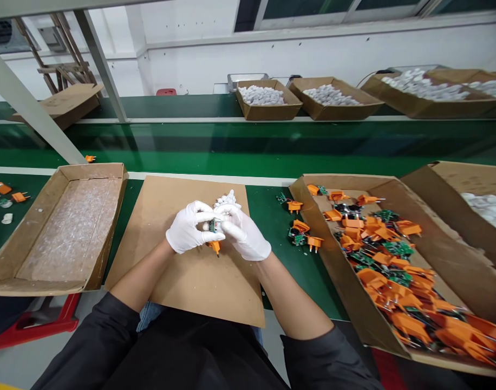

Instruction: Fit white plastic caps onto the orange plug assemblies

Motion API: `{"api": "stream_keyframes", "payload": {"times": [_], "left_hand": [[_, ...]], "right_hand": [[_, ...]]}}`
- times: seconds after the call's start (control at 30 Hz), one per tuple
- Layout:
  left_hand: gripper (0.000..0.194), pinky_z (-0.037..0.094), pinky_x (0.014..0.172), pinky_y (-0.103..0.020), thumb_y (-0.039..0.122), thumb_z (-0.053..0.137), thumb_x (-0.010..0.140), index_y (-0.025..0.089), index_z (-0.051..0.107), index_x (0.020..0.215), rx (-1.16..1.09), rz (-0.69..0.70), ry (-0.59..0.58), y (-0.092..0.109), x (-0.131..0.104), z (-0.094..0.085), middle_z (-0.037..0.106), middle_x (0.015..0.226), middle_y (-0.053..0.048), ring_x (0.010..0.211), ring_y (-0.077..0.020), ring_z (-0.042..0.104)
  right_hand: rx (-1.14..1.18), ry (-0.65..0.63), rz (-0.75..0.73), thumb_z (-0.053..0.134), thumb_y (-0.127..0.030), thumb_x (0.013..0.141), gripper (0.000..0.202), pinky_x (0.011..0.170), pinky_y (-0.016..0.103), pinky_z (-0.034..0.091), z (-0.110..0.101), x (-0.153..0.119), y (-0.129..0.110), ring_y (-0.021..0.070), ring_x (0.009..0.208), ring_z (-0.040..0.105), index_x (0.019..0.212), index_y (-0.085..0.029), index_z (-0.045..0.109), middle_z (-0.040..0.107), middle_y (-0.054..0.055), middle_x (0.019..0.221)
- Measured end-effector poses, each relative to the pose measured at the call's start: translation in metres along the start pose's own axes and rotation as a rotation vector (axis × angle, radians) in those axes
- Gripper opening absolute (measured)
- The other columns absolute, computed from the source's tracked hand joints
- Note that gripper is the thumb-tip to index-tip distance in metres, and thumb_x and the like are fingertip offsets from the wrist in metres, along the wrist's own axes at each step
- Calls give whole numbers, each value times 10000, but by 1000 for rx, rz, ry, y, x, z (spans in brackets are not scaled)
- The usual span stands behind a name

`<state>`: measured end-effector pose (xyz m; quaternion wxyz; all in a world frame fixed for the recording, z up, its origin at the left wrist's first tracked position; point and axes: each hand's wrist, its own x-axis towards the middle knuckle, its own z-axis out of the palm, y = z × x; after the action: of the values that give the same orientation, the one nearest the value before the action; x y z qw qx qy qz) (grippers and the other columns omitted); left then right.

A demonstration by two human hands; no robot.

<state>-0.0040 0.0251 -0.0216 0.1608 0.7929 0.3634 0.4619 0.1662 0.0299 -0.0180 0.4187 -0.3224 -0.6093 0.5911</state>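
My left hand (191, 227), in a white glove, pinches a small green circuit board (214, 225) between thumb and fingers. My right hand (246, 232), also gloved, closes on the board's other side, its fingertips meeting the left ones. An orange plug part (214, 247) hangs just below the board, over the cardboard sheet (183, 276). Behind my fingers lies a small pile of white pieces (228, 199) on the sheet. The gloves hide part of the board.
At right, a cardboard box (333, 281) holds many orange plug parts with boards; several lie beside it. At left stands a shallow cardboard tray (69, 227). Boxes of white pieces (268, 111) line the back shelf, behind a green conveyor (191, 146).
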Motion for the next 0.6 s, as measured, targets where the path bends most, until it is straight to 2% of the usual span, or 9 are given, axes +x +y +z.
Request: {"api": "stream_keyframes", "payload": {"times": [0.13, 0.33, 0.47, 0.53, 0.6], "left_hand": [[247, 498, 565, -228, 361, 781, 712, 209, 736, 902, 57, 56, 19, 0, -1, 1, 624, 849, -17, 583, -62, 527], [230, 481, 535, -219, 362, 765, 727, 227, 741, 911, -3, 8, -13, -1, -2, 2, 631, 868, -13, 540, -48, 495], [264, 515, 637, -260, 409, 782, 688, 215, 743, 863, -56, -138, -32, -1, -1, 2, 653, 874, -32, 656, -104, 570], [302, 522, 702, -285, 472, 759, 695, 195, 731, 812, -126, -271, -58, 0, 0, 3, 666, 844, -42, 747, -150, 607], [357, 520, 740, -304, 534, 668, 764, 180, 712, 788, -235, -430, -109, 2, 1, 4, 680, 825, -48, 793, -179, 624]], "right_hand": [[-71, 32, 0, 692, -583, 705, 399, 704, 438, 530, -1, -1, -4, 217, 742, 621, 888, -259, 549, 627, 18, 798], [-149, 2, -43, 680, -496, 735, 319, 709, 453, 550, -1, -2, -4, 220, 742, 631, 917, -256, 573, 634, 21, 793], [-181, 36, -69, 662, -526, 761, 358, 759, 461, 562, -10, -3, 4, 228, 788, 660, 989, -259, 590, 677, 40, 866], [-257, 71, -89, 618, -543, 805, 363, 820, 469, 557, -18, -5, 5, 241, 864, 678, 1017, -249, 617, 704, 65, 948], [-357, 103, -173, 579, -534, 842, 393, 882, 468, 546, -26, -6, 4, 253, 969, 679, 1102, -242, 624, 707, 92, 1075]]}}
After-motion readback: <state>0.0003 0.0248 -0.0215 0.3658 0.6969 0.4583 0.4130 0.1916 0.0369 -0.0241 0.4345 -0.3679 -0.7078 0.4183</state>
